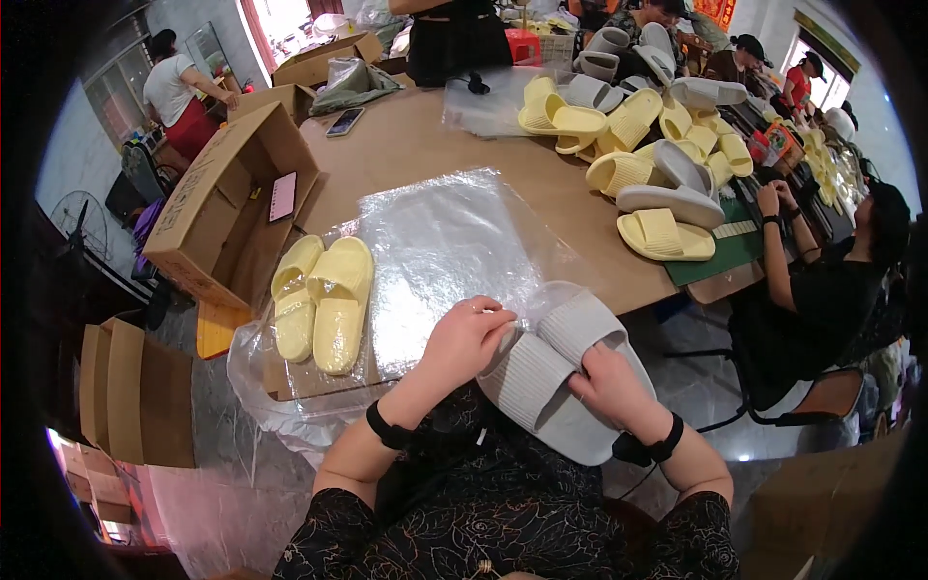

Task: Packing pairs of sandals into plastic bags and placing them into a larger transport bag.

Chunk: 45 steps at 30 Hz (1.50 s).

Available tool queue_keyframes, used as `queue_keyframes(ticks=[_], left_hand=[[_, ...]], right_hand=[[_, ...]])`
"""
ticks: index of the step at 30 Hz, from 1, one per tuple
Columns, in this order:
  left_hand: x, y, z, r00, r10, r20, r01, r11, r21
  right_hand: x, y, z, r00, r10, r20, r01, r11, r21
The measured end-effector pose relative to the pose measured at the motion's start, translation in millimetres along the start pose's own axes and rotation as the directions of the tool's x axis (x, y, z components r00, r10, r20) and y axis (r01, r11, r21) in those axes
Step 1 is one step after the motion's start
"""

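A pair of grey ribbed slippers (546, 372) lies stacked at the near edge of the brown table (435, 145), partly inside a clear plastic bag (527, 300). My left hand (469, 338) grips the edge of that bag by the slippers' toe end. My right hand (609, 387) presses on the grey slippers and holds them. A stack of clear plastic bags (445, 242) lies flat on the table just beyond my hands. To the left, a pair of yellow slippers (324, 300) rests in a bag on cardboard.
An open cardboard box (227, 217) lies on its side at the table's left. Several yellow and grey slippers (648, 155) are heaped at the far right. A person in black (822, 300) sits at the right edge; others work at the back. Flat cartons (130, 391) stand at the left.
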<state>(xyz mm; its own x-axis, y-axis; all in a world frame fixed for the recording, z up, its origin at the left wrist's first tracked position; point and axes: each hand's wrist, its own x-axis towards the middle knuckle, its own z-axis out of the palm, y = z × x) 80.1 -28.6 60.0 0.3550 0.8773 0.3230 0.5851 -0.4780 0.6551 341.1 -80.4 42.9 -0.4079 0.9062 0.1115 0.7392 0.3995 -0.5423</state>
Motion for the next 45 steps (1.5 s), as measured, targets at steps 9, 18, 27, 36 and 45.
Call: queue_keyframes(ticks=[9, 18, 27, 36, 45], left_hand=[[-3.2, 24.1, 9.4, 0.988, 0.156, -0.015, -0.155, 0.986, 0.055], [-0.7, 24.2, -8.6, 0.972, 0.213, -0.096, -0.204, 0.974, 0.099], [-9.0, 8.5, -11.7, 0.965, 0.216, -0.15, -0.191, 0.968, 0.163], [-17.4, 22.8, -13.8, 0.949, 0.316, 0.016, -0.316, 0.949, 0.011], [-42.7, 43.0, -41.4, 0.919, 0.391, 0.058, -0.387, 0.919, -0.074]], right_hand=[[48.9, -18.3, 27.1, 0.965, -0.014, -0.26, 0.071, 0.975, 0.21], [99.8, -32.6, 62.3, 0.948, 0.232, -0.218, -0.1, 0.867, 0.489], [96.5, -37.9, 78.0, 0.985, 0.052, -0.165, -0.011, 0.971, 0.238], [125.0, -53.2, 60.3, 0.877, 0.48, -0.011, -0.376, 0.701, 0.606], [200.1, -33.6, 77.7, 0.89, 0.231, -0.392, -0.163, 0.966, 0.2]])
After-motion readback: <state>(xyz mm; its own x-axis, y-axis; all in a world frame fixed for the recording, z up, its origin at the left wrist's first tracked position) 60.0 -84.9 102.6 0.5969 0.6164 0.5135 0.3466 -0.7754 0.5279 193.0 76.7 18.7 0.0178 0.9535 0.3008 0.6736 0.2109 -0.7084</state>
